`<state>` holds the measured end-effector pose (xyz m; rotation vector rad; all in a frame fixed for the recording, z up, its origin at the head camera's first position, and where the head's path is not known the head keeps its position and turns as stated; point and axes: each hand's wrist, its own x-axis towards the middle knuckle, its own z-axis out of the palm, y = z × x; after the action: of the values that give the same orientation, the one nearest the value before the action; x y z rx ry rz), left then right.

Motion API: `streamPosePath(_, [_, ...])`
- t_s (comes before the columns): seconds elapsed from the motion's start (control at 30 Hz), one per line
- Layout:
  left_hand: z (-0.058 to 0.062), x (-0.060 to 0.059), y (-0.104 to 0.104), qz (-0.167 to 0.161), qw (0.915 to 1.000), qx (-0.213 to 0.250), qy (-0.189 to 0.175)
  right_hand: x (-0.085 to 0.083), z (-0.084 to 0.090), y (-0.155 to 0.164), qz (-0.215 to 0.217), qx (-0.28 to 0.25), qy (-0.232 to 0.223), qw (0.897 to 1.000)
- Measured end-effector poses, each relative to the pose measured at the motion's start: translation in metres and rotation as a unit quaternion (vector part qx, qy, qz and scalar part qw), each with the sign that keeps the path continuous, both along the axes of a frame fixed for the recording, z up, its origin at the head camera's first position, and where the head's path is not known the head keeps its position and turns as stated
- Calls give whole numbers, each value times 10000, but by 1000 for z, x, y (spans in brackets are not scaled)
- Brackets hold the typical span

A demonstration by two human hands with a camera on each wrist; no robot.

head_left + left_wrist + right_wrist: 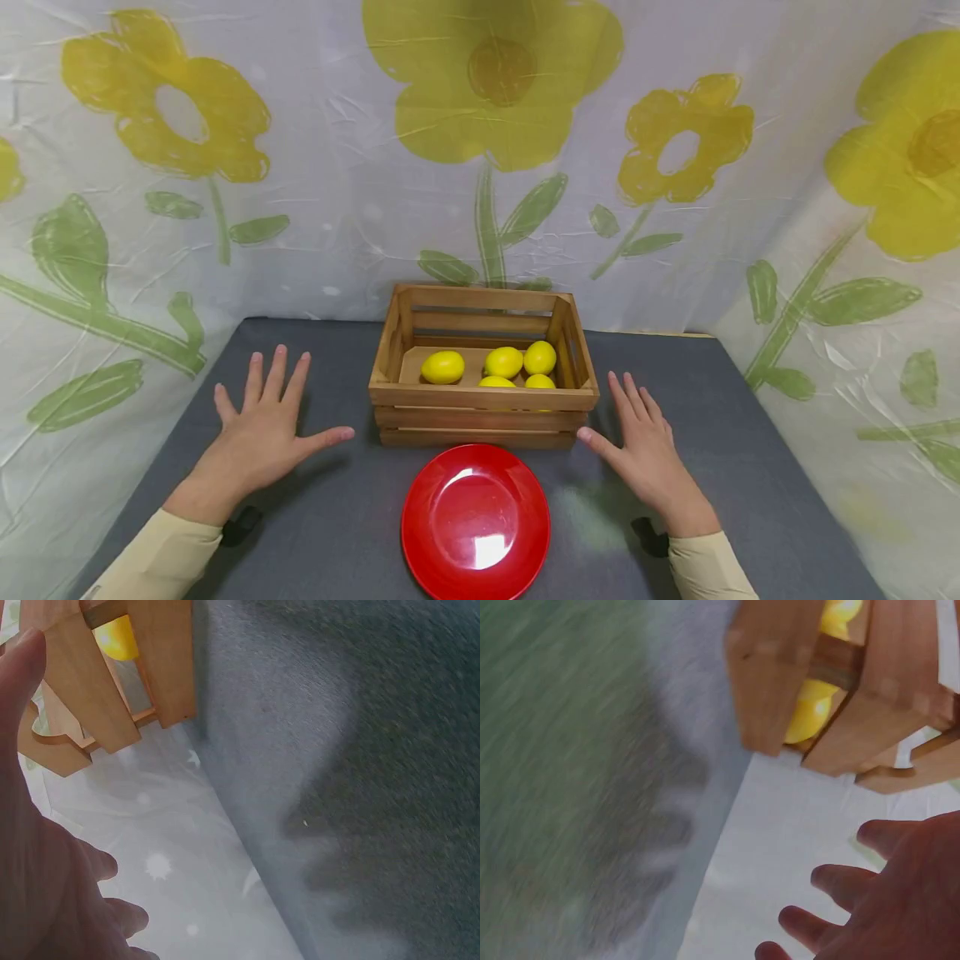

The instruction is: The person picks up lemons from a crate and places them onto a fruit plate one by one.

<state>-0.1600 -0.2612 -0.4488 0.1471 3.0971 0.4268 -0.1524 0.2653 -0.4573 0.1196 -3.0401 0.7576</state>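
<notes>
In the head view a slatted wooden crate [480,417] stands at the middle of the table, with several yellow lemons [443,367] inside on a brown bottom. In front of it lies a round red plate [476,521] with nothing on it. My left hand [255,442] hovers left of the crate, fingers spread and straight, holding nothing. To the right of the crate, my right hand [648,454] is also spread, its thumb tip near the crate's front corner. Both wrist views show the crate's slats [161,660] with a lemon [810,716] behind them.
The dark grey table [330,533] ends at the back against a pale curtain [322,208] printed with yellow flowers. The curtain also runs along the left and right sides. A black wrist strap piece [242,527] hangs under the left wrist, another [649,537] under the right.
</notes>
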Motion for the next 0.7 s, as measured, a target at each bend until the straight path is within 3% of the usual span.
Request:
streamPosePath(0.2, [1, -1, 7, -91, 9995, 305, -31, -6, 4, -11, 139, -756, 121, 9970])
streamPosePath(0.4, [7, -3, 17, -463, 9918, 1188, -31, -15, 3, -20, 338, -1705, 652, 9826])
streamPosePath(0.57, [12, -5, 29, -689, 9777, 1985, -29, -26, -1, -29, 510, -3001, 883, 9484])
streamPosePath(0.7, [18, -8, 41, -709, 9697, 2338, -6, -35, -6, -39, 377, -4098, 823, 9077])
